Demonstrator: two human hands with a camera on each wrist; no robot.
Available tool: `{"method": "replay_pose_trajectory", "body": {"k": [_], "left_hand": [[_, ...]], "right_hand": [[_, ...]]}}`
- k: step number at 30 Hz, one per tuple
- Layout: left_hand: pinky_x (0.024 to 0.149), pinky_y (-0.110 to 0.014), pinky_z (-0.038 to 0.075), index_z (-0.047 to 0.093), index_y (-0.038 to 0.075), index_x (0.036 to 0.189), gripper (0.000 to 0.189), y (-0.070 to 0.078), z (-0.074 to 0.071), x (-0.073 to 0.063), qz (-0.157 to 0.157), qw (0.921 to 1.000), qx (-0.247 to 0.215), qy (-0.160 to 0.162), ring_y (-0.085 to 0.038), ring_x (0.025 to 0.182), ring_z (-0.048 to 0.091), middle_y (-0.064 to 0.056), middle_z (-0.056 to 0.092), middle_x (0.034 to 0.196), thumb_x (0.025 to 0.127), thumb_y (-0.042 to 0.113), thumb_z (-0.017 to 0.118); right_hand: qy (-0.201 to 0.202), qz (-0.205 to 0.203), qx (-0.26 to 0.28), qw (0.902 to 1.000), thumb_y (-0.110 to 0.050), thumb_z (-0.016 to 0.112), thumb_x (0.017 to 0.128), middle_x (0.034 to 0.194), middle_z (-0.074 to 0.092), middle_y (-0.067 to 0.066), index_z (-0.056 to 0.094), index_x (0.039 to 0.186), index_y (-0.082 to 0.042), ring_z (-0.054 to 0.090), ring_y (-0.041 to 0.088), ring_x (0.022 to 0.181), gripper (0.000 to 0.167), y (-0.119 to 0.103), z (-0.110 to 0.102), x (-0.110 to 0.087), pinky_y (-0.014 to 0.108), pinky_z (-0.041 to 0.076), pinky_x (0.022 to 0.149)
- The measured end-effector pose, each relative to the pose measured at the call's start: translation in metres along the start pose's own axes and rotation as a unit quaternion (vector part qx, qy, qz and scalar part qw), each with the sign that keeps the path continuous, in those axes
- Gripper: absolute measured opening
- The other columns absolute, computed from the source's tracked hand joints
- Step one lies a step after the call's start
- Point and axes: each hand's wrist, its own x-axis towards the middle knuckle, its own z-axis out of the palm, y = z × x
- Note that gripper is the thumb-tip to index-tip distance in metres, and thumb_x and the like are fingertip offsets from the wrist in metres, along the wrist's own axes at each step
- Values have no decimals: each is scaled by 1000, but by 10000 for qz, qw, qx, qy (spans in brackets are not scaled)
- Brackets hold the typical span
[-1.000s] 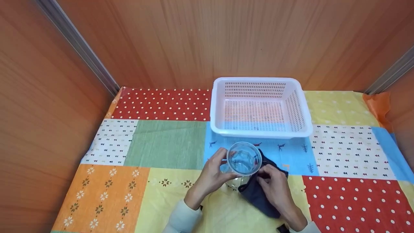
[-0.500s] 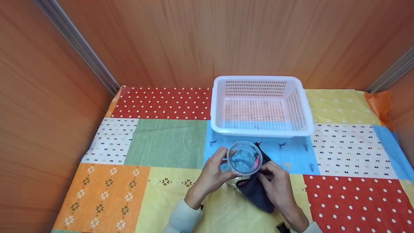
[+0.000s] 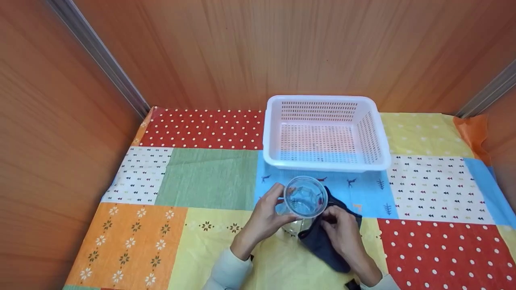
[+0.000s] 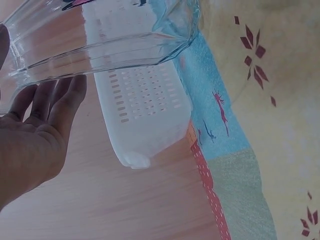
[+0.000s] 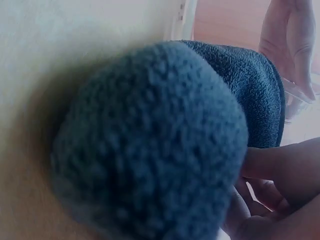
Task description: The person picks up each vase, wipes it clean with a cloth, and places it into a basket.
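Note:
A tall clear faceted glass vessel (image 3: 305, 197) has its round mouth facing up toward the head camera. My left hand (image 3: 264, 215) grips it near the rim, thumb on the near side and fingers on the far side. In the left wrist view, fingers (image 4: 75, 92) lie along the ribbed glass wall (image 4: 115, 54). On the vessel's right, my right hand (image 3: 342, 229) pinches a dark grey cloth (image 3: 322, 247) against the outside, just below the rim. Its fuzzy terry surface (image 5: 155, 140) fills much of the right wrist view. The cloth hides part of the vessel's lower body.
A white perforated plastic basket (image 3: 326, 166) stands behind the hands, with nothing inside. The table carries a colourful patchwork cloth (image 3: 209, 181). Wood-grain panels (image 3: 242, 52) enclose the back and both sides. An orange piece of fabric (image 3: 472, 135) lies at the right edge.
My right hand and the cloth shifted slightly up along the vessel half a second ago and are now back lower. The left hand and vessel stay nearly in place.

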Motion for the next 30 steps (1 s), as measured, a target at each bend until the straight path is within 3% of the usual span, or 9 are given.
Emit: {"method": "replay_pose_trajectory", "body": {"k": [4, 7, 11, 14, 22, 30], "left_hand": [[104, -40, 58, 60, 9, 131, 57, -1, -1, -1, 29, 10000, -9, -18, -33, 123, 64, -4, 62, 125, 83, 14, 92], [105, -42, 57, 60, 8, 132, 58, -1, -2, -1, 5, 10000, -61, -34, -33, 125, 63, -4, 62, 126, 84, 15, 92], [106, -49, 57, 60, 10, 130, 56, -1, -2, -1, -60, 9999, -85, -48, -34, 125, 63, -4, 62, 125, 85, 15, 91], [106, -50, 57, 59, 12, 129, 55, -1, -2, 0, -69, 9999, -65, -67, -35, 124, 63, -4, 62, 125, 85, 16, 91], [105, -42, 57, 58, 8, 137, 62, -1, -2, 0, -62, 9999, -22, -93, -33, 126, 63, -3, 62, 129, 85, 17, 91], [104, -40, 58, 60, 9, 133, 59, 1, -1, 1, -1, 9999, 90, -55, -20, 122, 64, -3, 63, 126, 84, 20, 92]], "right_hand": [[175, -73, 344, 9992, 15, 80, 81, 87, 71, 0, 72, 84, -10, 67, 10, 83, 26, -6, -2, -1, 23, 59, 69], [398, -356, 768, 9956, 17, 79, 81, 89, 71, 2, 73, 86, -8, 68, 8, 86, 26, -15, -6, -2, 21, 61, 70], [648, -797, 1151, 9880, 20, 76, 82, 89, 71, 3, 74, 87, -7, 69, 13, 85, 27, -28, -13, -1, 16, 60, 73], [669, -858, 1211, 9867, 20, 75, 83, 89, 70, 2, 75, 87, -8, 71, 18, 84, 28, -31, -16, 0, 14, 60, 75], [326, -390, 835, 9952, 19, 78, 81, 90, 71, 2, 71, 84, -7, 67, 13, 87, 27, -12, -7, -1, 20, 60, 69], [-170, 3, 109, 9998, 14, 80, 81, 85, 71, 0, 72, 82, -10, 65, 15, 82, 26, 7, 2, 2, 27, 55, 68]]}}
